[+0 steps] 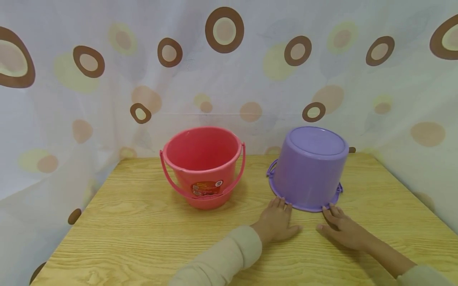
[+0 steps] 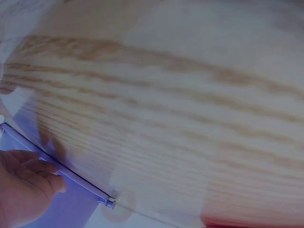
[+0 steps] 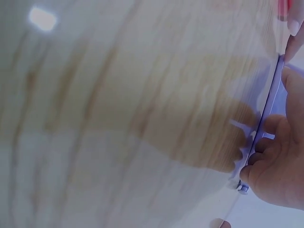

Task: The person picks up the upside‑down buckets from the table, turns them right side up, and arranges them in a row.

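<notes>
A purple bucket [image 1: 309, 174] stands upside down on the wooden table, its base facing up and its rim on the wood. My left hand [image 1: 275, 222] has its fingertips at the near left part of that rim, thumb spread out to the right. At the near right part of the rim are the fingertips of my right hand [image 1: 345, 230]. Both wrist views show fingers right at the purple rim [image 2: 80, 180]. To the left, a red bucket [image 1: 205, 176] sits upright, its handle hanging down across the front below a printed label.
The wood-grain table [image 1: 143, 238] runs back to a white curtain [image 1: 222, 87] patterned with brown and beige circles, which also hangs along both sides. The purple bucket's handle [image 1: 270, 169] shows at its left side, low by the rim.
</notes>
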`<action>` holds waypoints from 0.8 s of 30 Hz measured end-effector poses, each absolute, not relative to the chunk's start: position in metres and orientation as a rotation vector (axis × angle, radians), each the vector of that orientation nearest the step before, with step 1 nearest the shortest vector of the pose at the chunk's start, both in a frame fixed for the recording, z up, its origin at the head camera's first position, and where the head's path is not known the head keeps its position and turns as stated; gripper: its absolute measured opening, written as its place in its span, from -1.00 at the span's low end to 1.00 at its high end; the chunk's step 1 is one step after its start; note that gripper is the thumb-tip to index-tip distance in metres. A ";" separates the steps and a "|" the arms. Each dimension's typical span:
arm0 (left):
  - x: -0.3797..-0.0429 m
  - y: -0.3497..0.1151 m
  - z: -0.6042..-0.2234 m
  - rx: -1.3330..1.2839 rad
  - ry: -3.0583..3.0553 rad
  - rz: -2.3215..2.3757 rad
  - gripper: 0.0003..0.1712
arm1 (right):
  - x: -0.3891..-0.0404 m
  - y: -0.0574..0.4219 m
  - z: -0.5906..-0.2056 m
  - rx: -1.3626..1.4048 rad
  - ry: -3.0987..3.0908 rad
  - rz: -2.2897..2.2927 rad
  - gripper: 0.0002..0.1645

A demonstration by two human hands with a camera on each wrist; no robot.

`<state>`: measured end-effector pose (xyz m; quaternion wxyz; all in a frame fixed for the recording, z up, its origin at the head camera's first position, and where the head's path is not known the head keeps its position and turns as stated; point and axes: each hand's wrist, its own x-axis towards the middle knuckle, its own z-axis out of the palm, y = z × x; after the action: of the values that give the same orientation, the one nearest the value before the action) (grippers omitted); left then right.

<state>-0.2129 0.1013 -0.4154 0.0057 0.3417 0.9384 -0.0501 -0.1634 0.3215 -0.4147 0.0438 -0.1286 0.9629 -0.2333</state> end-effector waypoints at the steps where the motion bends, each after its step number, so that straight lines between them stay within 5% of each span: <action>1: -0.213 0.101 -0.416 1.075 2.939 -0.147 -0.13 | -0.163 0.322 -0.415 -0.398 2.947 -0.712 -0.12; 24: -0.208 0.067 -0.419 1.279 2.883 0.084 -0.13 | -0.156 0.317 -0.417 -0.457 2.939 -0.786 -0.15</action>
<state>-0.2079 0.0667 -0.4188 -0.0065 0.4053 0.9138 0.0266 -0.1558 0.3170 -0.4172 0.0328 -0.1484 0.9548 -0.2555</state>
